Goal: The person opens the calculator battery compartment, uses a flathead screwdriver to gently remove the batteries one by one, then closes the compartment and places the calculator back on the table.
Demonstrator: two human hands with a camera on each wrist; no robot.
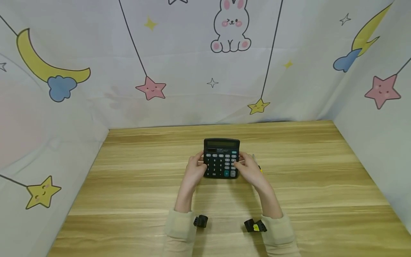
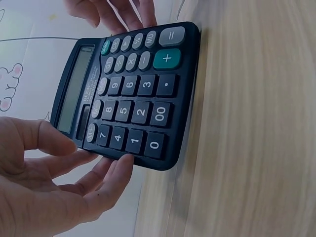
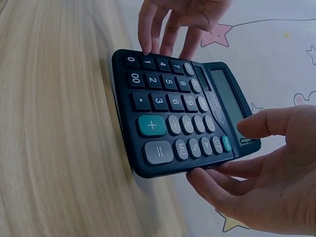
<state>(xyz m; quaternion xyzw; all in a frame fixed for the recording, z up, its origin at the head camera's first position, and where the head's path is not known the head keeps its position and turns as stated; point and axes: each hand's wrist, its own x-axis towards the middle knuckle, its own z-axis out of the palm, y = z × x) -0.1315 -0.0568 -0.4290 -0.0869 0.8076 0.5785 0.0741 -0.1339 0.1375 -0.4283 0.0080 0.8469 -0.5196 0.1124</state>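
Observation:
A black desk calculator (image 1: 221, 159) is held between both hands over the table, its keys and display facing the head camera. My left hand (image 1: 195, 167) grips its left edge, with the thumb at the front and the other fingers along the side and behind. On the opposite edge, my right hand (image 1: 248, 167) grips it in the same way. In the right wrist view, a digit shows at one end of the display (image 3: 228, 94), near the right thumb. The left wrist view shows the calculator (image 2: 131, 94) tilted up, its lower edge close to the tabletop.
Beside the right hand lies a thin object (image 1: 260, 169) with a yellow and black part, partly hidden by that hand. The wood-grain table (image 1: 144, 160) ends at a white cloth backdrop (image 1: 192, 107) with printed stars. Black wrist straps (image 1: 201, 221) sit at the sleeves.

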